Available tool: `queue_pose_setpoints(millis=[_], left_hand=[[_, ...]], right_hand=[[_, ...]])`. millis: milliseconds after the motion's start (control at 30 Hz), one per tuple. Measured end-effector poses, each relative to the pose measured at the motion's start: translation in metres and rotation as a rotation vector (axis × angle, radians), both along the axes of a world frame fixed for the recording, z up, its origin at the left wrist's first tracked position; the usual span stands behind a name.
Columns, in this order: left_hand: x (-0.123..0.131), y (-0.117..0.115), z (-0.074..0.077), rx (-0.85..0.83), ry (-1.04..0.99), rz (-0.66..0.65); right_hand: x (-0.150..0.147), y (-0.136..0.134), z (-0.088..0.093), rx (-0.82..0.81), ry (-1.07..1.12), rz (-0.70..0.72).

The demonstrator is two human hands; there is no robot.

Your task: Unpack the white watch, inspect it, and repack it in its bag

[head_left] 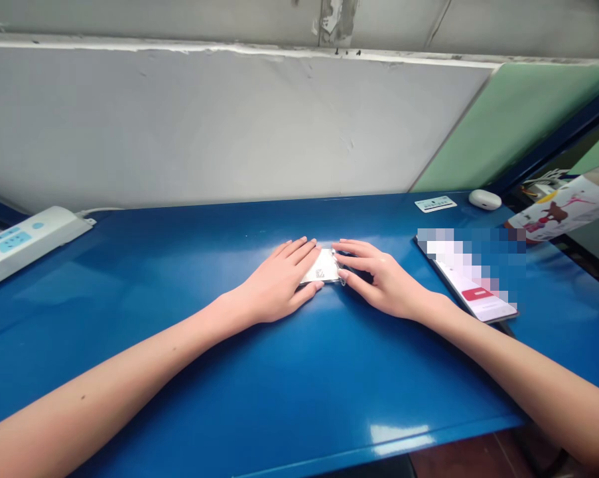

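Observation:
A small flat white packet (324, 267) lies on the blue table, with a dark square code printed on it. Clear, crinkled plastic seems to show at its right edge. My left hand (282, 280) rests flat across the packet's left part, fingers stretched out, and hides that part. At the right edge, the fingertips of my right hand (383, 275) touch or nearly touch the plastic. Its thumb and fingers are apart and slightly bent.
The blue table (279, 398) meets a grey wall panel behind. On the left sits a white power strip (40, 240) with a cable. A phone (473, 285), a card (435, 204), a white earbud case (485, 200) and a printed paper cup (568, 204) are at right.

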State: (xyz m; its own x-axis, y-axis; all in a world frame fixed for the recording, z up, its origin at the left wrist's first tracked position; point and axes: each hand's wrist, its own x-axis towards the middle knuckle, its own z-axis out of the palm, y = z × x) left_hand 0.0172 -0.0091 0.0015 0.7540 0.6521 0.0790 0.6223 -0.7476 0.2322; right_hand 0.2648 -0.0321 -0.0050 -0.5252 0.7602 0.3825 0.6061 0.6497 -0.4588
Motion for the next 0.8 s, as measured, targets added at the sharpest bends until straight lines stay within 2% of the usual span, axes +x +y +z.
queue_pose_setpoints(millis=[167, 333, 533, 800], left_hand=[[0.0, 0.0, -0.001, -0.006, -0.019, 0.001], [0.001, 0.001, -0.001, 0.0, -0.004, 0.002], [0.001, 0.001, -0.003, 0.01, -0.011, -0.005], [0.002, 0.0, -0.004, 0.003, -0.004, -0.005]], right_hand=[[0.0, 0.0, -0.001, -0.045, 0.032, 0.0], [-0.001, -0.001, 0.001, -0.011, -0.002, 0.029], [-0.003, -0.001, 0.002, 0.079, -0.107, 0.052], [-0.005, -0.001, 0.009, 0.282, -0.272, 0.069]])
